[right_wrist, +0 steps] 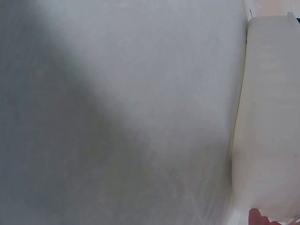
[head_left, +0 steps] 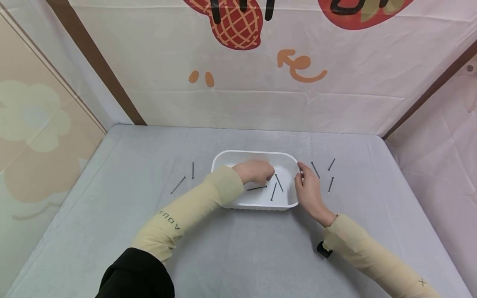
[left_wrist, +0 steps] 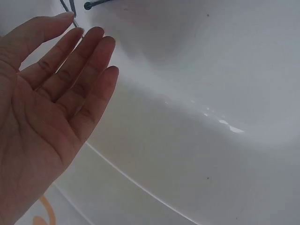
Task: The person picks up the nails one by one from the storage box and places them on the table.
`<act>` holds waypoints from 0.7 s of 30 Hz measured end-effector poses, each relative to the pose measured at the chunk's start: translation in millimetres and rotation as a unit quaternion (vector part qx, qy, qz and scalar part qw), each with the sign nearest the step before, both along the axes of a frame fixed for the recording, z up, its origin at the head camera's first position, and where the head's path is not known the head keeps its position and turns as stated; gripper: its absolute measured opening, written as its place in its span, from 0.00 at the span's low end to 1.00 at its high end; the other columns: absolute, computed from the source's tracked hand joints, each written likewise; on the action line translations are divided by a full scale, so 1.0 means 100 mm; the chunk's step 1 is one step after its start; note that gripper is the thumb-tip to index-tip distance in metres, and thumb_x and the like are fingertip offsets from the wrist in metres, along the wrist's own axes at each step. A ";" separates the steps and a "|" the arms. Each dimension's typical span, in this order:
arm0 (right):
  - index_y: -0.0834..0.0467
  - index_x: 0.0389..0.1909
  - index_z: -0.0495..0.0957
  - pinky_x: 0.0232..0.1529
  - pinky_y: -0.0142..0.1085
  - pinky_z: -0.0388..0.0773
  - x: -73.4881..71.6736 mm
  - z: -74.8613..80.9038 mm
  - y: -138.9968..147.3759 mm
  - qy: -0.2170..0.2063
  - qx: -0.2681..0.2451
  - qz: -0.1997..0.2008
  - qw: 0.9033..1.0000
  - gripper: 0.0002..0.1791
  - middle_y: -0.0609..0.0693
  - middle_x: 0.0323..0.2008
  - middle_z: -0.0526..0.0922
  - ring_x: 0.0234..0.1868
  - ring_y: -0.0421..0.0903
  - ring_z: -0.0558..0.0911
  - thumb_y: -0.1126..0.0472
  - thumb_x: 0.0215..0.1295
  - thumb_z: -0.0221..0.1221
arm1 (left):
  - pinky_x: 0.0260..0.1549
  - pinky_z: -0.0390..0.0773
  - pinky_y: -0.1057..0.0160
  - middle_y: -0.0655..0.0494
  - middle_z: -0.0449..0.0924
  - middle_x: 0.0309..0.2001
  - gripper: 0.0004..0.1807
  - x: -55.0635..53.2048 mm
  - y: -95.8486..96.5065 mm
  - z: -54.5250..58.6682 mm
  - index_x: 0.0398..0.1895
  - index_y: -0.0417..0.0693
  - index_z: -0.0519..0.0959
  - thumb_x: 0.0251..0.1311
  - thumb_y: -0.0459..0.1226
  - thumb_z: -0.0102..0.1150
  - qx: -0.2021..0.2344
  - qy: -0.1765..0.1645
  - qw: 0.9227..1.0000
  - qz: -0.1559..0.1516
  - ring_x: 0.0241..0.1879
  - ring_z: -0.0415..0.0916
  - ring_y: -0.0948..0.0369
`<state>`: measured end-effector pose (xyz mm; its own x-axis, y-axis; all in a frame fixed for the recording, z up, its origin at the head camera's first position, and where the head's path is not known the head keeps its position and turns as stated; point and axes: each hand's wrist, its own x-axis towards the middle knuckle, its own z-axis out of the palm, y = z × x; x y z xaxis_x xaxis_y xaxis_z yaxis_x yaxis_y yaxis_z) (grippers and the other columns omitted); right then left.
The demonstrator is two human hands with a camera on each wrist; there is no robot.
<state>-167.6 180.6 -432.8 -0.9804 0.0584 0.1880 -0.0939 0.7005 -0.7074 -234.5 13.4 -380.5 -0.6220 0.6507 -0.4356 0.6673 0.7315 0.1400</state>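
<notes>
Nails [head_left: 279, 183]: where do they lie, and which hand is nearer?

Three are inside the white tray [head_left: 257, 206]. From the left hand [head_left: 257, 171], over the tray floor, the closest lies at 4 o'clock, its long axis running 11 to 5. Another sits at 6 o'clock, roughly 9 to 3; the third leans 1 to 7. The right hand [head_left: 310, 193] has them around 9 o'clock, farther off.

And the others?

On the table [head_left: 242, 256]: two toward the tray's 9 o'clock, three toward its 3.

How are the hands?

The left has loosely extended fingers and a bare palm; a nail shows by its thumb tip, but I see no grip on it. The right holds the tray's 3 o'clock end by the rim. I'd judge that the 11-to-5 axis beside the left fingertips matters most.

Any writing?

The left sleeve [head_left: 186, 213] seems to say AQUA, upside down to the head camera; the right sleeve [head_left: 372, 250] shows an X. Lettering on the backdrop [head_left: 167, 103] is cut off, unreadable.
</notes>
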 end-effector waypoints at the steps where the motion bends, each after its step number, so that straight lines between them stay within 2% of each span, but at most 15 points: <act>1: 0.66 0.62 0.61 0.42 0.44 0.77 0.00 0.00 0.00 -0.001 0.001 0.000 1.000 0.23 0.62 0.56 0.69 0.48 0.54 0.75 0.64 0.67 0.40 | 0.36 0.71 0.65 0.56 0.76 0.36 0.07 0.00 0.00 -0.01 0.38 0.47 0.76 0.56 0.33 0.55 0.000 -0.004 1.000 0.004 0.34 0.70 0.61; 5: 0.66 0.62 0.61 0.42 0.44 0.77 0.00 0.00 0.00 -0.006 0.001 -0.001 1.000 0.23 0.62 0.57 0.69 0.48 0.54 0.75 0.64 0.68 0.40 | 0.35 0.71 0.66 0.57 0.76 0.34 0.06 0.00 0.00 -0.04 0.37 0.47 0.76 0.56 0.32 0.54 -0.003 -0.016 1.000 0.015 0.33 0.71 0.61; 13: 0.66 0.62 0.61 0.43 0.44 0.76 0.01 0.01 -0.01 -0.006 0.000 -0.001 1.000 0.23 0.62 0.57 0.68 0.49 0.54 0.74 0.64 0.68 0.40 | 0.32 0.71 0.66 0.57 0.76 0.29 0.04 0.00 0.01 -0.13 0.32 0.46 0.76 0.54 0.30 0.54 -0.010 -0.009 1.000 0.015 0.29 0.70 0.61; 21: 0.66 0.62 0.61 0.44 0.45 0.76 0.02 0.01 -0.01 0.001 -0.001 0.000 1.000 0.23 0.63 0.57 0.69 0.49 0.55 0.75 0.64 0.68 0.41 | 0.32 0.71 0.65 0.56 0.75 0.30 0.04 0.01 0.02 -0.15 0.29 0.47 0.73 0.54 0.30 0.54 -0.013 -0.004 1.000 0.015 0.29 0.68 0.60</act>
